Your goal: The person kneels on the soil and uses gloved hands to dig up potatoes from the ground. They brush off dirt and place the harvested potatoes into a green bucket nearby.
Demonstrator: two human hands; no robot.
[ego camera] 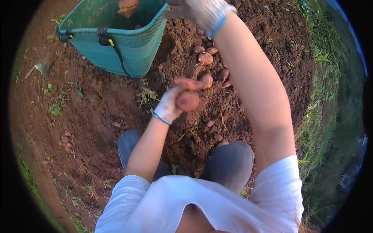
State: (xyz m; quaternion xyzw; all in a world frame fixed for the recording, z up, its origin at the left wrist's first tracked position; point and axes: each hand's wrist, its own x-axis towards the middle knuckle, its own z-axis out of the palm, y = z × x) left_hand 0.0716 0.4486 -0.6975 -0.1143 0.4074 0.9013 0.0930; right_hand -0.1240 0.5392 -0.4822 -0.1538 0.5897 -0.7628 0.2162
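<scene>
My left hand (172, 105), in a white work glove with a blue cuff, grips a round reddish sweet potato (188, 101) and a longer one (186, 83), both blurred. At the top, my right hand (198, 11), in a soiled glove, reaches to the right rim of a green plastic basket (128, 52). Its blurred fingers look apart with nothing between them. A brownish-red tuber (128, 7) shows within the basket's mouth, left of that hand; whether it is in the air or resting, I cannot tell. More sweet potatoes (205, 58) lie on the soil between my hands.
A black strap (119, 56) with yellow-tipped clips hangs from the basket rim. Loose brown soil (227, 110) spreads before my knees (233, 163). Several small tubers (66, 141) lie far left, below a pale, blurred object (42, 68). Green plants (323, 72) border the right.
</scene>
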